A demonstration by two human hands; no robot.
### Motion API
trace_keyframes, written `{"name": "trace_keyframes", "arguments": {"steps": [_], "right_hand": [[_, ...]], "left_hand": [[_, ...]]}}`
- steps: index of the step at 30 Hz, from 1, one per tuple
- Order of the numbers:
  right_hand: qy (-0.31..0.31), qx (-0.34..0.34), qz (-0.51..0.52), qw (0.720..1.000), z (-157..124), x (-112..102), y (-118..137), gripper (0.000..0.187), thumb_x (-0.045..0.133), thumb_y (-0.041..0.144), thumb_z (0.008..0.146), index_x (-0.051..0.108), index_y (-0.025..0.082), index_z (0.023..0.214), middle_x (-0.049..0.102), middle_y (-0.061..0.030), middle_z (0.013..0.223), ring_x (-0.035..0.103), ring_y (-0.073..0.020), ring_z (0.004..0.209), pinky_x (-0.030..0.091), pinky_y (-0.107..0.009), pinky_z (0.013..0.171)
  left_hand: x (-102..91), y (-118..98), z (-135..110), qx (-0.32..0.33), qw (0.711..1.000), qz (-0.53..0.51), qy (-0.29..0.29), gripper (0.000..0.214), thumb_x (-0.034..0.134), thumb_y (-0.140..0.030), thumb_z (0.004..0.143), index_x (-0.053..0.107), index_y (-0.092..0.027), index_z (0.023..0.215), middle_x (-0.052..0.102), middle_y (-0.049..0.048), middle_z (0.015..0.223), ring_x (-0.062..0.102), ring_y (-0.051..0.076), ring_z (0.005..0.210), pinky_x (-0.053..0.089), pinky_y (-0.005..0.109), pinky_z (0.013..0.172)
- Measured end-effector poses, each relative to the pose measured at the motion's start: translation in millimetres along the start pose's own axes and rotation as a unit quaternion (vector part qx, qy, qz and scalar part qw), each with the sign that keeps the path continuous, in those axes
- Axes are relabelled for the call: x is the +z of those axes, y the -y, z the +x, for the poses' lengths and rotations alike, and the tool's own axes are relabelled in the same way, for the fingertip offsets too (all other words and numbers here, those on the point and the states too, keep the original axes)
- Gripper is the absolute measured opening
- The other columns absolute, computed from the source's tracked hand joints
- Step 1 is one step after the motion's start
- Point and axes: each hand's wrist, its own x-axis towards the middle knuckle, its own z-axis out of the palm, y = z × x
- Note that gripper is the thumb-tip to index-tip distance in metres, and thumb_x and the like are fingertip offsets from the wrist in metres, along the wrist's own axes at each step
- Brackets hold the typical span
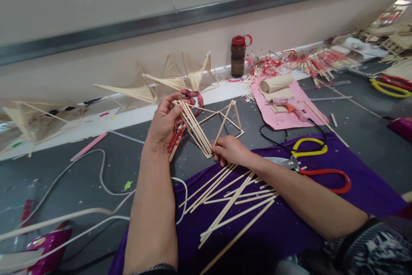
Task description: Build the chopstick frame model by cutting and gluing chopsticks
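Note:
A frame of thin wooden sticks (197,131) stands between my hands, with a row of sticks laid side by side along its left part. My left hand (165,118) pinches the upper left corner of this frame. Down at the lower end of the row, the fingers of my right hand (232,150) are closed on the frame's bottom corner; the fingertips are partly hidden. Loose wooden sticks (222,219) lie crossed on a purple cloth (257,240) below my hands. Beside my left wrist is a red-and-white wrapper (175,140).
Scissors (293,163) with yellow and red handles lie by my right forearm. A pink glue gun (298,110) rests on pink paper (273,121). White cables (103,180) cross the table at left. Finished stick structures (167,77) and a bottle (238,58) stand along the wall.

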Motion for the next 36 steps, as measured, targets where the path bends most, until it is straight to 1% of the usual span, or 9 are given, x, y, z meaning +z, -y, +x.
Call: {"name": "trace_keyframes", "arguments": {"steps": [6, 10, 14, 19, 25, 28, 31, 36], "right_hand": [[-0.001, 0.029, 0.004, 1.000, -1.7, -0.4, 2.1, 0.016, 0.045, 0.019, 0.082, 0.055, 0.013, 0.071, 0.062, 0.0003, 0.060, 0.054, -0.0041, 0.037, 0.036, -0.010, 0.033], [-0.029, 0.044, -0.007, 0.999, -2.0, -0.1, 1.1, 0.013, 0.049, 0.021, 0.080, 0.056, 0.014, 0.072, 0.062, 0.0001, 0.059, 0.054, -0.0056, 0.037, 0.037, -0.011, 0.032], [-0.060, 0.031, -0.025, 0.997, -1.9, -0.2, 1.2, 0.009, 0.053, 0.021, 0.078, 0.056, 0.014, 0.074, 0.063, -0.0015, 0.060, 0.055, -0.0068, 0.039, 0.038, -0.013, 0.034], [-0.091, 0.031, -0.077, 0.992, -3.3, -2.2, 6.9, 0.012, 0.057, 0.022, 0.076, 0.056, 0.014, 0.066, 0.060, 0.0008, 0.052, 0.056, -0.0073, 0.038, 0.039, -0.014, 0.038], [-0.079, 0.038, -0.052, 0.995, -3.1, -3.9, 5.1, 0.012, 0.057, 0.021, 0.076, 0.054, 0.015, 0.066, 0.061, 0.0016, 0.054, 0.056, -0.0068, 0.039, 0.039, -0.014, 0.040], [-0.089, 0.038, -0.065, 0.993, -2.4, -3.9, 3.5, 0.011, 0.058, 0.021, 0.076, 0.055, 0.015, 0.067, 0.061, 0.0015, 0.055, 0.055, -0.0063, 0.038, 0.038, -0.014, 0.039], [-0.100, 0.038, -0.088, 0.990, -2.8, -3.7, 3.3, 0.012, 0.059, 0.024, 0.075, 0.058, 0.015, 0.068, 0.061, 0.0017, 0.054, 0.053, -0.0058, 0.036, 0.036, -0.014, 0.037], [-0.080, 0.016, -0.083, 0.993, -4.3, -4.2, 0.8, 0.016, 0.054, 0.026, 0.078, 0.061, 0.014, 0.069, 0.063, 0.0011, 0.056, 0.052, -0.0055, 0.036, 0.036, -0.014, 0.037]], "left_hand": [[-1.4, 1.4, 0.5, 0.003, 1.000, -0.002, 0.003, 0.026, 0.066, -0.021, 0.074, 0.058, -0.024, 0.099, 0.068, 0.0017, 0.090, 0.064, 0.012, 0.073, 0.051, 0.020, 0.054], [-1.8, 2.5, -0.1, 0.002, 1.000, -0.003, 0.006, 0.029, 0.067, -0.024, 0.073, 0.057, -0.024, 0.100, 0.068, 0.0028, 0.094, 0.064, 0.014, 0.074, 0.051, 0.021, 0.055], [-1.3, 2.5, -1.3, 0.005, 1.000, -0.005, 0.009, 0.029, 0.067, -0.025, 0.074, 0.057, -0.023, 0.101, 0.067, 0.0032, 0.095, 0.064, 0.014, 0.074, 0.051, 0.022, 0.054], [-0.4, 1.2, -2.6, 0.005, 1.000, -0.018, 0.011, 0.028, 0.065, -0.022, 0.075, 0.057, -0.022, 0.101, 0.067, 0.0029, 0.091, 0.063, 0.013, 0.073, 0.052, 0.023, 0.060], [0.9, 1.8, -3.7, 0.009, 1.000, -0.025, 0.012, 0.029, 0.066, -0.024, 0.074, 0.057, -0.022, 0.102, 0.067, 0.0039, 0.094, 0.063, 0.013, 0.072, 0.051, 0.022, 0.056], [0.8, 2.4, -3.7, 0.019, 0.999, -0.031, 0.019, 0.030, 0.066, -0.025, 0.074, 0.057, -0.023, 0.102, 0.066, 0.0038, 0.095, 0.063, 0.014, 0.073, 0.052, 0.024, 0.058], [0.3, 2.3, -3.6, 0.012, 0.999, -0.027, 0.016, 0.029, 0.066, -0.024, 0.074, 0.057, -0.022, 0.102, 0.066, 0.0035, 0.094, 0.064, 0.015, 0.075, 0.052, 0.024, 0.058], [-0.3, 3.1, -3.6, 0.013, 0.999, -0.034, 0.017, 0.028, 0.064, -0.022, 0.075, 0.057, -0.022, 0.101, 0.067, 0.0027, 0.092, 0.064, 0.014, 0.073, 0.053, 0.026, 0.061]]}}
